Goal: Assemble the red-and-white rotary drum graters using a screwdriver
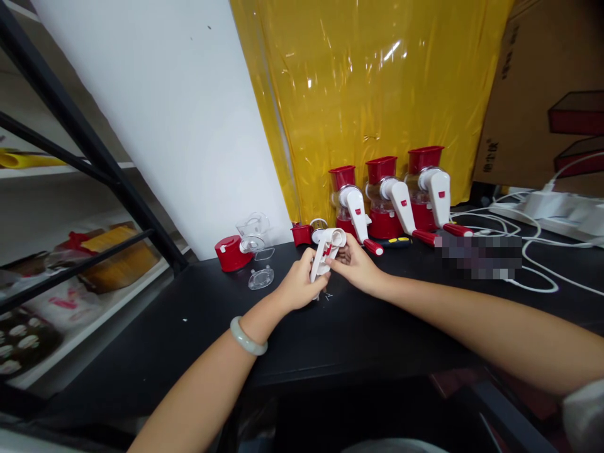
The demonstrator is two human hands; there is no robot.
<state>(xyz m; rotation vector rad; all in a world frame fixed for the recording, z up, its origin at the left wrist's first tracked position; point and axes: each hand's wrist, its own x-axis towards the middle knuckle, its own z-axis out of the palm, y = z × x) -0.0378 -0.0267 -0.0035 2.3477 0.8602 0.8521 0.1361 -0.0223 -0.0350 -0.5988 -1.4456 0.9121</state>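
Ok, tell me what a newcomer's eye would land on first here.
Probably the glossy yellow sheet across the upper middle. Below it, three red-and-white cranked devices stand in a row on the black table. Near the centre, the left hand and right hand hold a white part.

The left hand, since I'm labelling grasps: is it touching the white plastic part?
Touching. The head view shows the left hand holding the white plastic part, its fingers against it with no gap.

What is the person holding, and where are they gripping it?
A white plastic part with a rounded upper end. The left hand grips its lower left side; the right hand touches its right side, perhaps gripping too.
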